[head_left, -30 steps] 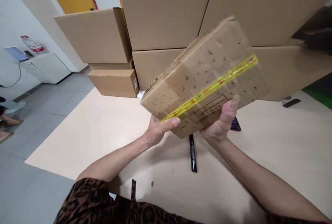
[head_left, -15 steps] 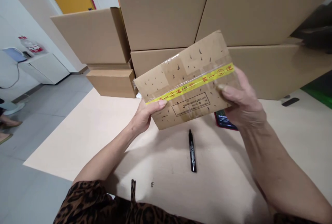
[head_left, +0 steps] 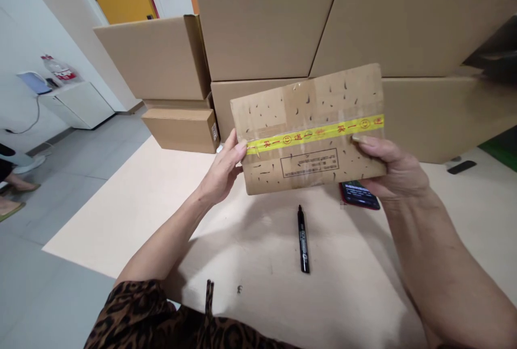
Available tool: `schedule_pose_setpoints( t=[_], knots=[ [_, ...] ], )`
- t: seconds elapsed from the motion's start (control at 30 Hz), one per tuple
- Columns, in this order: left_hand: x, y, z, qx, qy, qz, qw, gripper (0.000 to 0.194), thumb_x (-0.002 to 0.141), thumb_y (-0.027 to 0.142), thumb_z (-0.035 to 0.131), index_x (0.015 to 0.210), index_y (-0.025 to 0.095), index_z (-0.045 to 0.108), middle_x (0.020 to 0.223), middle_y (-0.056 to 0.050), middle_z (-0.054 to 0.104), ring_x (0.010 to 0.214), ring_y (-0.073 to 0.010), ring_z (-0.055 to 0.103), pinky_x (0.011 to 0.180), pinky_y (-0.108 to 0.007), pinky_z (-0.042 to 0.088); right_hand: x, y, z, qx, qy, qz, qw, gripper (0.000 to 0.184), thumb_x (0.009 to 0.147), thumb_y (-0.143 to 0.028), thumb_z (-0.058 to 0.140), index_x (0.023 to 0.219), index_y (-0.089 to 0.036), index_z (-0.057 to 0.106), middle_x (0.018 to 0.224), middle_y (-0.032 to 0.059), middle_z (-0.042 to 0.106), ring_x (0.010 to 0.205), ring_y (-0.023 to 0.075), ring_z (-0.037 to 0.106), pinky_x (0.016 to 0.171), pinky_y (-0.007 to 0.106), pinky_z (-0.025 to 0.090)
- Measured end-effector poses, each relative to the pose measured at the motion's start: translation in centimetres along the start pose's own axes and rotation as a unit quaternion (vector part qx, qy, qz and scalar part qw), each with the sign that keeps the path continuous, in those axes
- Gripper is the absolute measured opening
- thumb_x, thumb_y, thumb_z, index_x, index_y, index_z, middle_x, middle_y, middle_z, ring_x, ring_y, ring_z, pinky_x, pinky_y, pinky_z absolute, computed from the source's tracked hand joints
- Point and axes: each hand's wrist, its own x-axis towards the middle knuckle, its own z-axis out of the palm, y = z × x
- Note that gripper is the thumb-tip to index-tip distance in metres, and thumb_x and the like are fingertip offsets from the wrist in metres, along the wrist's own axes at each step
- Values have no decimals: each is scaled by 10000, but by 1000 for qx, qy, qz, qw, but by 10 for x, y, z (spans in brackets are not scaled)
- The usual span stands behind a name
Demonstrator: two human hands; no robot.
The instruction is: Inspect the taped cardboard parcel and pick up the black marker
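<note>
A flat cardboard box (head_left: 307, 106) is held up above the table, its broad face toward me and slightly tilted. Black pen marks dot that face, and yellow tape with red print (head_left: 315, 133) runs across it above a printed rectangle. At the box's left edge my left hand (head_left: 224, 168) grips it, thumb near the tape end. My right hand (head_left: 393, 168) holds the lower right side, thumb on the face and fingers hidden behind. Below the box, a black marker (head_left: 302, 241) lies on the pale table (head_left: 258, 306). A phone (head_left: 361, 196) with a lit screen lies partly under my right hand.
Large cardboard boxes (head_left: 262, 20) are stacked along the table's far side, with a smaller box (head_left: 181, 128) at left. A dark oblong object (head_left: 462, 167) lies at right. On the floor side stand a white cabinet (head_left: 78, 106) with a bottle (head_left: 58, 69), and a person's feet (head_left: 16, 193).
Both hands have turned the box clockwise so that it sits more level, and its left end has risen. The whole scene has shifted slightly to the right in view.
</note>
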Motion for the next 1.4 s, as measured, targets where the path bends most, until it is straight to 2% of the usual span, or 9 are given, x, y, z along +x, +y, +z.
schedule_pose_setpoints(
  t=[0.1,0.27,0.5,0.63,0.73,0.83,1.0,1.23,1.4],
  knots=[
    [-1,1,4,18,-4,27,999,824,813,642,850,1499,274,582,1603,-128,623,1531,-413,539,1231,-576,489,-3,4,1,-3,-19,-3,1000,243,602,-330,882,794,-274,745,1212,48,837,1316,395,712,1195,542,545],
    [-5,2,12,66,45,52,995,803,796,506,920,1472,233,584,1466,-173,706,1343,-375,696,1118,-524,586,-6,11,4,-18,-32,-36,999,380,644,-387,918,961,-275,741,1297,54,811,1332,389,697,1193,560,525],
    [-2,14,-3,47,-21,52,997,660,873,571,814,1445,283,652,1584,-107,639,1437,-363,628,1179,-502,549,-2,4,4,-5,-6,-39,999,314,559,-395,905,736,-284,670,1084,56,837,1211,406,749,1154,620,557],
    [0,17,-8,57,-27,62,996,623,877,473,812,1453,283,668,1587,-91,639,1463,-365,609,1216,-514,522,-3,2,4,-15,21,-32,999,331,538,-406,892,774,-284,695,1049,72,836,1186,426,758,1137,652,563],
    [1,13,-9,75,-22,77,994,649,888,475,815,1480,274,639,1555,-107,661,1420,-346,647,1207,-507,529,-4,4,3,-23,-5,-33,999,336,576,-428,897,828,-284,729,1097,72,838,1227,416,747,1153,622,562],
    [1,10,-7,84,4,81,993,705,849,492,849,1471,251,621,1507,-132,687,1367,-345,681,1162,-495,559,-2,8,2,-25,-34,-26,999,319,643,-427,898,877,-275,746,1164,75,834,1264,401,737,1176,583,551],
    [1,10,-6,92,80,55,991,806,743,561,906,1415,256,585,1584,-152,594,1342,-366,671,1115,-503,572,-3,11,2,-30,-46,-20,998,359,654,-461,901,903,-263,736,1209,87,830,1284,402,729,1167,558,568],
    [4,-5,-1,74,142,63,985,1001,631,538,996,1410,277,425,1419,-144,631,1383,-391,623,1156,-558,531,-10,11,5,-63,-79,2,995,685,668,-472,940,1272,-310,660,1315,78,796,1197,381,763,1001,534,636],
    [6,-11,5,55,149,37,987,1084,613,586,1014,1432,287,369,1485,-177,619,1404,-392,635,1161,-559,541,-6,17,6,-58,-61,-3,996,728,646,-487,939,1292,-297,665,1325,70,788,1261,367,726,1115,529,570]
  ],
)
